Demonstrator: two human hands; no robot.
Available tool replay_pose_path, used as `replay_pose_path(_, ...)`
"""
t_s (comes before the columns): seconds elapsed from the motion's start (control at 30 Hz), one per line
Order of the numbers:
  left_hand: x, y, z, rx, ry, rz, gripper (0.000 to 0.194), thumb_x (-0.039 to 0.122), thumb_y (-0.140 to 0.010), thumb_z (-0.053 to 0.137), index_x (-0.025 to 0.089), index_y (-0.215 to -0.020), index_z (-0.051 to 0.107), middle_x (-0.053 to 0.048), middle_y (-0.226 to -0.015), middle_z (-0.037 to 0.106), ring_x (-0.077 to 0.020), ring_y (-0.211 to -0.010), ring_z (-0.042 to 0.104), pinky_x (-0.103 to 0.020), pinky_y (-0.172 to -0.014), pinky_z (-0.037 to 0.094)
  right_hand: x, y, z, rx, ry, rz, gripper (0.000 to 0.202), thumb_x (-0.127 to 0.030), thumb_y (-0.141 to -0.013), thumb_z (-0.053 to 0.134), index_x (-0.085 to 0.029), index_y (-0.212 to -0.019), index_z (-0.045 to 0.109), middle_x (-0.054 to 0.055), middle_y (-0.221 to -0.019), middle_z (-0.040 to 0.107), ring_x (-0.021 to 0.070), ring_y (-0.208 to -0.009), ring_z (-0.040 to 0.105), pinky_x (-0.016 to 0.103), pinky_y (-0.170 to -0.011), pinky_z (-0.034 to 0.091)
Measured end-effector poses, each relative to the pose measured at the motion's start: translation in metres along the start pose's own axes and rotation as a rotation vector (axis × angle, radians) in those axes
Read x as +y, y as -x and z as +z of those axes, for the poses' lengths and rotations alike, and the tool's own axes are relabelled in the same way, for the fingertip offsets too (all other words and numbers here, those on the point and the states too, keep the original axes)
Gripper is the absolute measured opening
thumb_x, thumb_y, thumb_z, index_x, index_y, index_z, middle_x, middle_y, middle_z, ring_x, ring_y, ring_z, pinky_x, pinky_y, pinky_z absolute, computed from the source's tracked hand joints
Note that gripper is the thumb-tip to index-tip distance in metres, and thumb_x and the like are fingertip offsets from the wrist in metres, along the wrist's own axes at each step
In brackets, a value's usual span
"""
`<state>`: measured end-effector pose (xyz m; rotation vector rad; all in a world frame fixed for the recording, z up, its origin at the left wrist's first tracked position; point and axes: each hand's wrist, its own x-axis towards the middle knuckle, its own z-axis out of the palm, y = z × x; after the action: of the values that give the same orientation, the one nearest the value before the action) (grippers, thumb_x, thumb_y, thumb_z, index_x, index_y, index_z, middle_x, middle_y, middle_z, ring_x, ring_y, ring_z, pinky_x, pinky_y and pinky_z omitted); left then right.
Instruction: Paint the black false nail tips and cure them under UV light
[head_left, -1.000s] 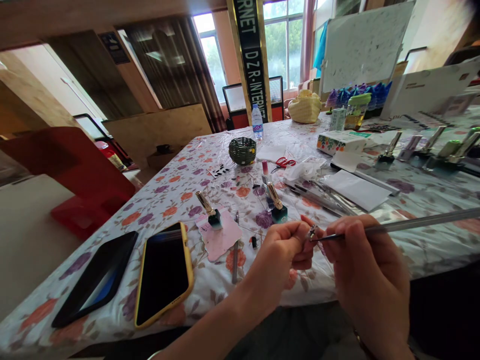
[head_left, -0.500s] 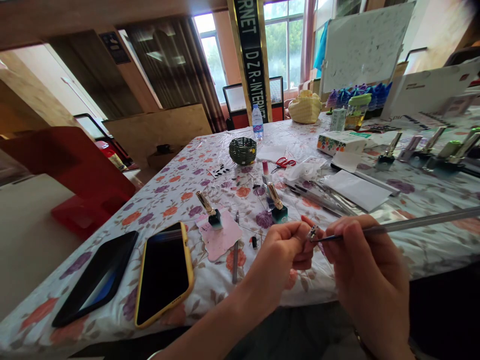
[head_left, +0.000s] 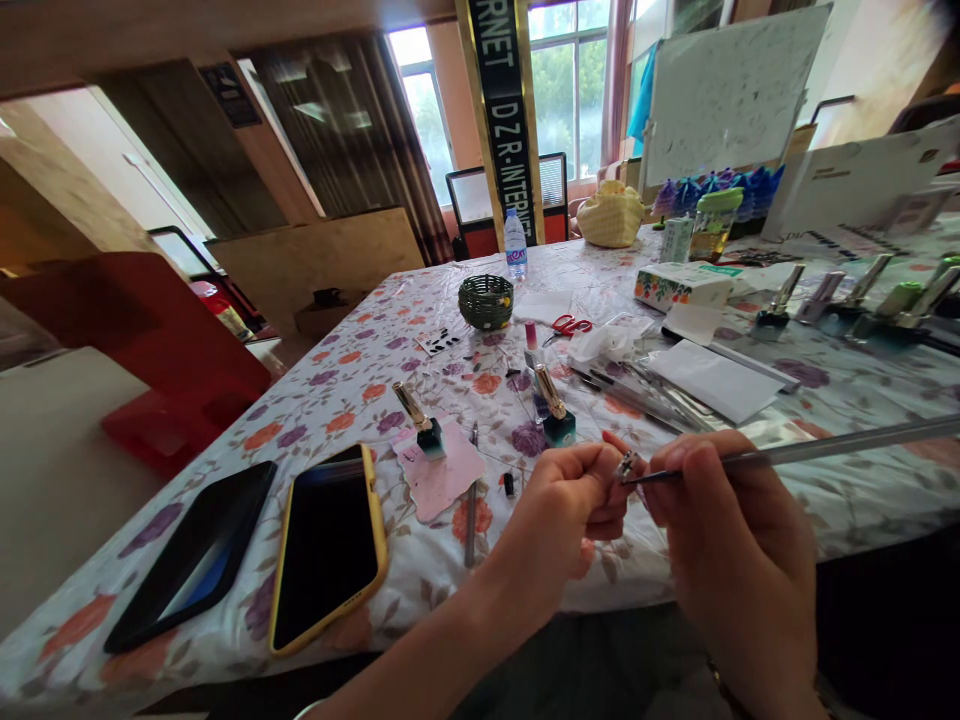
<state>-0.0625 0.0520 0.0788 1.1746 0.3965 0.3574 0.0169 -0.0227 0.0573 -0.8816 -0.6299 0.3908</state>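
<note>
My left hand point(head_left: 577, 490) is closed in a pinch on a small black-and-white patterned piece point(head_left: 627, 464), about the size of a false nail; the fingers cover part of it. Between the thumb and fingers of my right hand point(head_left: 739, 540) is a thin nail brush point(head_left: 832, 442) with a long grey handle. Its dark tip touches or nearly touches the patterned piece. Just beyond my left hand stands a dark green nail polish bottle point(head_left: 559, 425) with a gold cap. Another such polish bottle point(head_left: 429, 436) rests on a pink scalloped card point(head_left: 442, 485).
To the left lie a yellow-cased phone point(head_left: 328, 550) and a black tablet-like device point(head_left: 195, 560). A woven basket point(head_left: 485, 302), red scissors point(head_left: 571, 325) and a water bottle point(head_left: 515, 245) are farther back. Several polish bottles point(head_left: 772, 312) stand at right, past white paper point(head_left: 716, 380).
My right hand and the brush have shifted very slightly, with the handle tilting a touch. My left hand keeps its pinch in the same place.
</note>
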Motion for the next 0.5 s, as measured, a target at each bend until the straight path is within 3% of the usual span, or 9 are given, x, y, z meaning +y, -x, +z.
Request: replay_pose_path(0.5, -0.0003, -0.0005, -0.0009, -0.004, 0.013, 0.007, 0.019, 0.022, -0.079, 0.046, 0.016, -0.062, 0.04, 0.005, -0.058, 0.02, -0.0071, -0.051, 0.013, -0.025, -0.048, 0.007, 0.0016, 0.0003, -0.0015, 0.016, 0.019, 0.014, 0.009, -0.025, -0.083, 0.054, -0.022, -0.076, 0.058, -0.004, -0.056, 0.052, 0.0071, -0.054, 0.049, 0.016, -0.053, 0.043)
